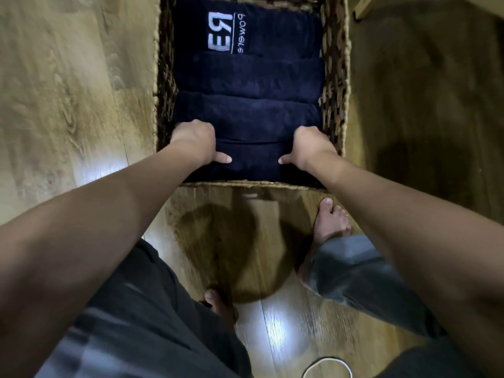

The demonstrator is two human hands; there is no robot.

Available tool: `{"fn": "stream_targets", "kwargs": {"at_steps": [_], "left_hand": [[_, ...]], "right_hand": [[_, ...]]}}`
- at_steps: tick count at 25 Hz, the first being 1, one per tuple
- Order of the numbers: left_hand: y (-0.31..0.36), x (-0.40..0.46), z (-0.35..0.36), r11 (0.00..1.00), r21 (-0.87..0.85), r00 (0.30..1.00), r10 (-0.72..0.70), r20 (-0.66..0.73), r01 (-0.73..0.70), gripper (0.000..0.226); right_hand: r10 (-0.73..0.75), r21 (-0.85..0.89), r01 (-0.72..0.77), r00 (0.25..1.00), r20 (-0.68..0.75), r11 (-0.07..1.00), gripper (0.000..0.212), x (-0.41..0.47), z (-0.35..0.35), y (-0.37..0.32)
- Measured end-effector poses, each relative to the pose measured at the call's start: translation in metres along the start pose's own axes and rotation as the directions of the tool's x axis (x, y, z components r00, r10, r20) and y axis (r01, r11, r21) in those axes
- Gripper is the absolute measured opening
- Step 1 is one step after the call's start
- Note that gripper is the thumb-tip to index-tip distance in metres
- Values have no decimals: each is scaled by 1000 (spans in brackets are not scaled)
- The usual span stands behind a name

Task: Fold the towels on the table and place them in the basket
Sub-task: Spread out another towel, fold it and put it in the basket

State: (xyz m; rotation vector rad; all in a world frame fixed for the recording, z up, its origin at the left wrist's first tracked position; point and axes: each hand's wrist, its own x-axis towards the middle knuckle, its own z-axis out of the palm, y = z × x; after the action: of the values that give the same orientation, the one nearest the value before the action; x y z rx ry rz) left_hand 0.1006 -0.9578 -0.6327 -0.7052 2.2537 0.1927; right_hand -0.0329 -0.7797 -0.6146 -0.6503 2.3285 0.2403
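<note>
A woven wicker basket (334,77) stands on the wooden floor below me. Several folded dark navy towels lie in a row inside it; the farthest towel (245,28) bears a white logo. The nearest folded towel (253,162) sits at the basket's near end. My left hand (195,140) grips its left end and my right hand (311,145) grips its right end, thumbs pointing inward on top, fingers tucked down out of sight beside the towel.
Wooden floor (68,91) surrounds the basket. My bare feet (331,222) stand just in front of its near rim. A white cable loop (327,366) lies on the floor at the bottom edge. A pale wooden furniture edge (362,6) shows at top right.
</note>
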Motion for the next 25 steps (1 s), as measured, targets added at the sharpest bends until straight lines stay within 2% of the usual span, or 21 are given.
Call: {"fn": "stream_targets", "kwargs": {"at_steps": [5,8,13,17,21,25], "left_hand": [[3,-1,1,1000,-2,1000,13,14,-13,82],[-1,-5,4,1000,-7,1000,22,-17,-22,80],[-5,-10,5,997,67,996,27,-82,-21,73],[1,-10,8,979,201,993,53,-109,-30,73],[-1,-5,13,968,239,988,105,-112,-76,68],[4,4,14,977,195,991,105,-79,-88,65]], "right_hand": [[-42,-65,41,999,-12,997,49,-7,10,0],[-109,-179,102,994,-29,979,44,-9,11,1],[-221,-318,194,974,-50,928,60,-7,7,3],[-253,-342,239,967,4,909,62,-5,14,3],[-264,-341,255,964,19,905,57,3,12,6],[-235,-291,238,971,45,927,50,13,12,0]]}}
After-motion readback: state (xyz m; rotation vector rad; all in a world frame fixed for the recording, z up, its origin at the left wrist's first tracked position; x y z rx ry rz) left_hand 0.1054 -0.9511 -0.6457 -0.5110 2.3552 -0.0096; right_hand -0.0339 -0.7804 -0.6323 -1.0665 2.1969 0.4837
